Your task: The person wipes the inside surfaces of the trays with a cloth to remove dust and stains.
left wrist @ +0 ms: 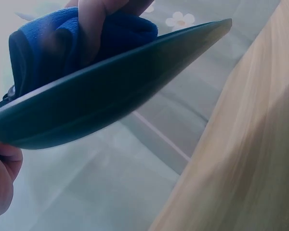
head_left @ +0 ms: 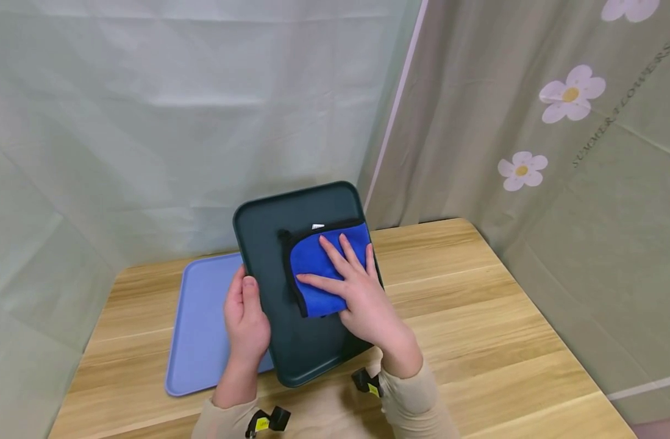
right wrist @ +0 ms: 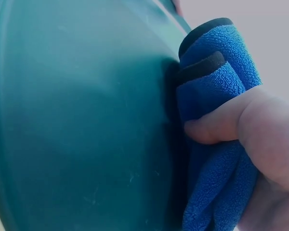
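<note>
In the head view a dark green tray (head_left: 277, 244) is held up at a tilt above the table. My left hand (head_left: 248, 317) grips its left edge, the thumb lying over the rim and the fingers partly hidden behind. A folded blue cloth (head_left: 315, 256) with black edging lies against the tray's inner face. My right hand (head_left: 364, 299) presses on this cloth with fingers spread and straight. In the right wrist view the thumb (right wrist: 216, 125) lies against the cloth's folds (right wrist: 212, 91), beside the tray surface (right wrist: 86, 115).
A light blue tray (head_left: 200, 323) lies on the wooden table (head_left: 477, 323), left of the green tray and partly covered by it in view. Pale curtains (head_left: 203, 122) stand behind the table and at its sides. Flower prints (head_left: 572, 94) mark the right curtain.
</note>
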Demonstrator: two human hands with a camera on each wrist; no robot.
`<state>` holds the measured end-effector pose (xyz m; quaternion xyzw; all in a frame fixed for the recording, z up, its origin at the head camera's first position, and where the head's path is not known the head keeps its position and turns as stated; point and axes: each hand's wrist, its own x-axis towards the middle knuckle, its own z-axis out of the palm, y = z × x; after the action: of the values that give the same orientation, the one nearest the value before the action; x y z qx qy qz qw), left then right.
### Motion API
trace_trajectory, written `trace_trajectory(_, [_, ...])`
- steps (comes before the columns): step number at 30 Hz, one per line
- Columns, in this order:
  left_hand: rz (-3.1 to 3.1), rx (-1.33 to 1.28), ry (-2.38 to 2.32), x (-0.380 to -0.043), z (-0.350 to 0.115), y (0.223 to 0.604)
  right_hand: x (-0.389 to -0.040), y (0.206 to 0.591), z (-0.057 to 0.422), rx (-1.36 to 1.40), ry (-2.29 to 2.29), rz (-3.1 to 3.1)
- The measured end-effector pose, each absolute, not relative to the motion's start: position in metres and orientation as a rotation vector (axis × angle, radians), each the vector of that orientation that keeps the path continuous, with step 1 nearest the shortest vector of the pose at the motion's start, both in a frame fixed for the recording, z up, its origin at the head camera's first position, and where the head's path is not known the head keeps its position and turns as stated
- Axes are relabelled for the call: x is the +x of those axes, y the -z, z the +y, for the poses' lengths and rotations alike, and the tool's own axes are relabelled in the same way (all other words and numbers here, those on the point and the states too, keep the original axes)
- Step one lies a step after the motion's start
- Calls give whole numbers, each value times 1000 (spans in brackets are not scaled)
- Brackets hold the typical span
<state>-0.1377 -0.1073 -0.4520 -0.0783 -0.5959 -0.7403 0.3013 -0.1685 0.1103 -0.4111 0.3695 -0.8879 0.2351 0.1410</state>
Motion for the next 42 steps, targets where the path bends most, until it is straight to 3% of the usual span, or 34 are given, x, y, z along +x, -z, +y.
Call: trace_trajectory(42, [-1527,-201,2014,-141,-109,452,-155,415,87,1180,-666,-2634])
